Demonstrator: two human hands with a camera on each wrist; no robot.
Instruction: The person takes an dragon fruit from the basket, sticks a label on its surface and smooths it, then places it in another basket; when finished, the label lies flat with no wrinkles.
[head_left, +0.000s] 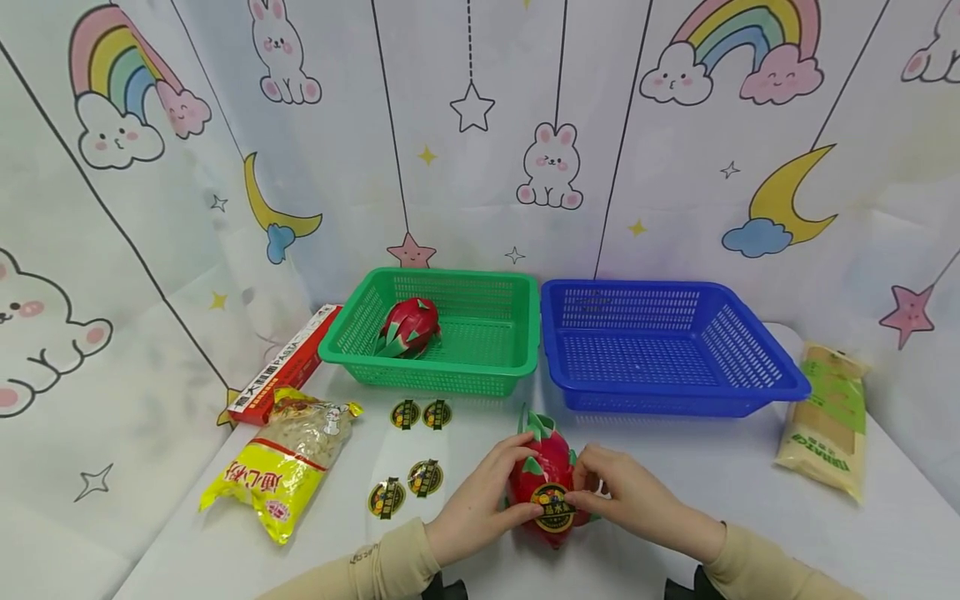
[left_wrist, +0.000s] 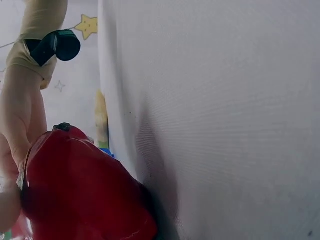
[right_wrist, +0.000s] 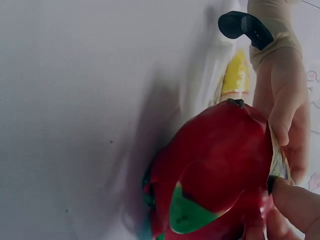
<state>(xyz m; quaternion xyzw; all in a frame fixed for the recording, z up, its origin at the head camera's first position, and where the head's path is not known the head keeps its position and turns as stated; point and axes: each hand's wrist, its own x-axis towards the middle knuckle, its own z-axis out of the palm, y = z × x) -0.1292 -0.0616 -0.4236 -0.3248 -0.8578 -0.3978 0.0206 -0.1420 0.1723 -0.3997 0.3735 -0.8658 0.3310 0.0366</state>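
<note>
On my feed I have the left hand (head_left: pixel 483 492) curled around a glossy, tapering red dragon fruit (head_left: pixel 551 458), the right hand (head_left: pixel 633 496) pinching its thin, round sticker (head_left: pixel 553 512)

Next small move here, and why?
Probably press the round sticker flat onto the held dragon fruit: thumbs of the left hand and right hand sit at the sticker's opposite edges, and in the right wrist view it seems not fully flat.
</note>
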